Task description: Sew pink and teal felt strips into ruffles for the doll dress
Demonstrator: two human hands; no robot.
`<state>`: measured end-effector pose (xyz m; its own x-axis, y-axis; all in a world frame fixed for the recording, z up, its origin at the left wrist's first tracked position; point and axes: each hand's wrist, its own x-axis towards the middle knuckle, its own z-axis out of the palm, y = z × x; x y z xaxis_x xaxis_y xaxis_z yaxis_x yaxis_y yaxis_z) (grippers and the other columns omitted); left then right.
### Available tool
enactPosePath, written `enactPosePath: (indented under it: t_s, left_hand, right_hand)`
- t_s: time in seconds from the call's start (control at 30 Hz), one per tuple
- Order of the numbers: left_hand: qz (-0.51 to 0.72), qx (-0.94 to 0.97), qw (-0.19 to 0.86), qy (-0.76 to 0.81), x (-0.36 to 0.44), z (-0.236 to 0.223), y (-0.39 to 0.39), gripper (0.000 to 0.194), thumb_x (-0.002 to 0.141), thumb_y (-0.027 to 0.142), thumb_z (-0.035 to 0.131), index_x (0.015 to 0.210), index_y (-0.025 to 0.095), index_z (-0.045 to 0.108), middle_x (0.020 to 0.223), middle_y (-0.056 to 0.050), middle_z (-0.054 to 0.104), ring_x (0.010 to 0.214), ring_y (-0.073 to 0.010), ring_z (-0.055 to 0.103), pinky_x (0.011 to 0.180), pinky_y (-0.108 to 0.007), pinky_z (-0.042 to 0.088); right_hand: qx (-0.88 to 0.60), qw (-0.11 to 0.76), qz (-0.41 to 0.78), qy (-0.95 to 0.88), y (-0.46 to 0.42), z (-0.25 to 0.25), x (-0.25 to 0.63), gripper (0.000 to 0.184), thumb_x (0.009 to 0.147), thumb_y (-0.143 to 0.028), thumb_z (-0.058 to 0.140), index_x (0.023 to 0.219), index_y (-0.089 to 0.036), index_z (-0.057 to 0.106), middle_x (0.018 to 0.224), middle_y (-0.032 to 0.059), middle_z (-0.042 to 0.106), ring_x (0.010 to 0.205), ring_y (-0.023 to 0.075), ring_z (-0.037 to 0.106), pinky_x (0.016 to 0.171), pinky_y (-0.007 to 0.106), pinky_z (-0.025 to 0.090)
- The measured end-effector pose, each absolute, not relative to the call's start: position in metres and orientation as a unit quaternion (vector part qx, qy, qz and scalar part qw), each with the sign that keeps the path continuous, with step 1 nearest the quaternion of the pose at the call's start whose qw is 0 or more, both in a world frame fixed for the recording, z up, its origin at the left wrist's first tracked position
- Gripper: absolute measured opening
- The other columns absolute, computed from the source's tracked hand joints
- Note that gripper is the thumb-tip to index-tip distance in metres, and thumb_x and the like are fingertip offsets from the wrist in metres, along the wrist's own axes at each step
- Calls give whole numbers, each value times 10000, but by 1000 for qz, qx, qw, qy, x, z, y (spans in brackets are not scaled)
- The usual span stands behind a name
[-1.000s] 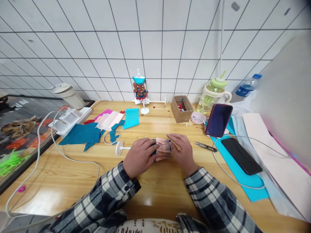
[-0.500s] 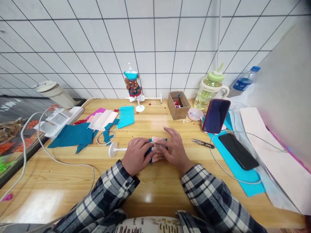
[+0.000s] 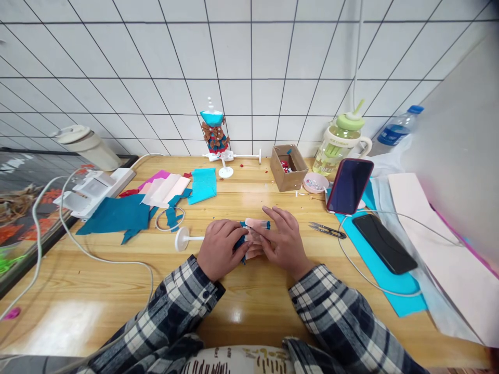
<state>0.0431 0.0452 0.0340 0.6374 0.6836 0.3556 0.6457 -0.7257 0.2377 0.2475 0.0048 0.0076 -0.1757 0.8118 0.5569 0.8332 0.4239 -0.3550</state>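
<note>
My left hand (image 3: 220,248) and my right hand (image 3: 284,241) meet at the middle of the wooden table (image 3: 249,306). Between them sits a small folded piece of pink and teal felt (image 3: 253,234). The left hand's fingers are curled round its left side. My right hand pinches its right side with the forefinger stretched out over the top. A white peg stand (image 3: 184,239) lies on its side just left of my left hand. Small snips (image 3: 326,230) lie to the right of my right hand.
Teal and pink felt sheets (image 3: 128,210) lie at the left. A small dress form (image 3: 214,136), a cardboard box (image 3: 287,167) and a green-lidded jug (image 3: 340,145) stand by the tiled wall. Two phones (image 3: 349,186) and a white cable (image 3: 362,278) sit at the right.
The hands have stayed on the felt piece, the right hand shifting over more of it. The camera view has moved slightly.
</note>
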Motion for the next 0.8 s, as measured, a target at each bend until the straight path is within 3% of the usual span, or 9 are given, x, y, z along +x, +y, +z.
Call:
enactPosePath:
  t_s: [0.43, 0.8]
  left_hand:
    - [215, 904, 12, 369, 45, 37, 44, 263, 882, 408, 553, 1024, 226, 679, 1012, -71, 666, 962, -246, 532, 875, -422, 372]
    - [210, 904, -29, 371, 46, 36, 41, 234, 898, 384, 549, 1079, 325, 684, 983, -37, 674, 958, -241, 530, 935, -479, 291]
  right_hand:
    - [-542, 315, -57, -777, 1, 13, 245, 270, 834, -262, 595, 1081, -340, 670, 1489, 0, 420, 1352, 272, 363, 1118, 532, 225]
    - [-543, 299, -62, -782, 1, 14, 244, 276, 848, -281, 580, 1105, -332, 668, 1494, 3, 414, 1345, 259, 375, 1136, 515, 200]
